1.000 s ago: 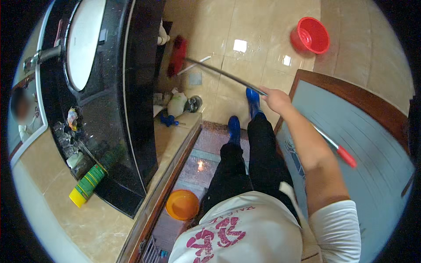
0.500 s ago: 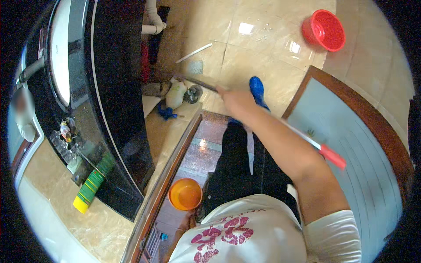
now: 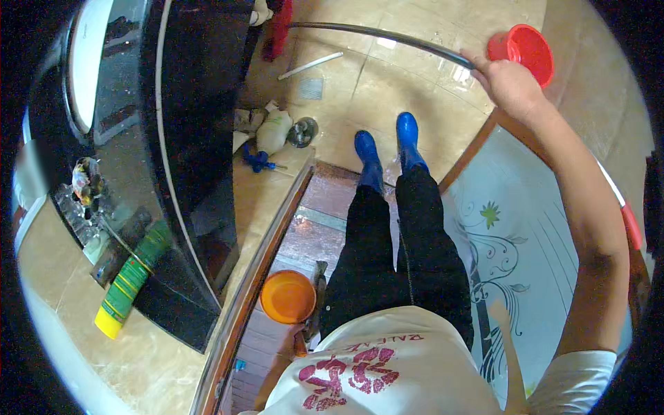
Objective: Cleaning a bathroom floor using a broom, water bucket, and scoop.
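My right hand [image 3: 508, 83], arm stretched out to the far right, is closed round the dark pole of a long-handled mop [image 3: 387, 38]. The pole curves across to a red head [image 3: 279, 29] beside the black cabinet, which hides part of it. Past my hand, a white length with a red grip [image 3: 631, 227] shows beyond my forearm. My left hand [image 3: 299, 344] is low beside my hip, near an orange basin [image 3: 288, 296]; its fingers are mostly hidden, and whether it holds the basin cannot be told.
At left stands a black cabinet [image 3: 200, 138]; a green tube with yellow cap [image 3: 131, 280] is near it. A red basin [image 3: 522, 55] stands far right. On the tiles lie a white stick [image 3: 311, 66], a whitish bag [image 3: 274, 131] and a blue-handled tool [image 3: 261, 160]. A patterned glass door [image 3: 526, 242] is at right.
My right hand has swung away and to the right with the mop. Its red head now shows farther up, past the cabinet's edge. Both blue boots have come into full view.
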### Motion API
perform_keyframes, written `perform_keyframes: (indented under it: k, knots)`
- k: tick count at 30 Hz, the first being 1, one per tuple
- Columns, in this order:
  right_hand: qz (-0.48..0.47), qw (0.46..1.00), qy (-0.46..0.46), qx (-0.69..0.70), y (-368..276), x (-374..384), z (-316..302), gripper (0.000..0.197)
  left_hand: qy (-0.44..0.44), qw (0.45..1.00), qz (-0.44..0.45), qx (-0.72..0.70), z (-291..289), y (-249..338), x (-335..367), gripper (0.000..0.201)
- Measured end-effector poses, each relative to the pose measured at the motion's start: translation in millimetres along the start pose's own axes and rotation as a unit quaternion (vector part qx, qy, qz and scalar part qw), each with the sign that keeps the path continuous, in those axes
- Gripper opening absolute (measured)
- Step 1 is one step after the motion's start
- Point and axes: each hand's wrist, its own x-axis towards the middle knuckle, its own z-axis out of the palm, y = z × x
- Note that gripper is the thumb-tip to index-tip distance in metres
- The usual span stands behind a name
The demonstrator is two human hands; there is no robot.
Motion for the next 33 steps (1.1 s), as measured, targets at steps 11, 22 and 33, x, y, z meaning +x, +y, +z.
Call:
perform_keyframes:
  k: [11,22,33]
  knots:
    - [-0.066,0.997,-0.012,0.039,-111,73,65,0.044,0.021,0.999,-0.004,0.025,-9,-8,1,0.023]
    - [-0.066,0.997,0.043,-0.009,23,-6,-13,0.035,-0.011,1.0,0.008,0.011,13,-34,22,0.023]
    - [-0.106,0.992,-0.017,0.072,-126,55,57,0.053,0.016,0.999,0.039,0.023,9,-24,22,0.023]
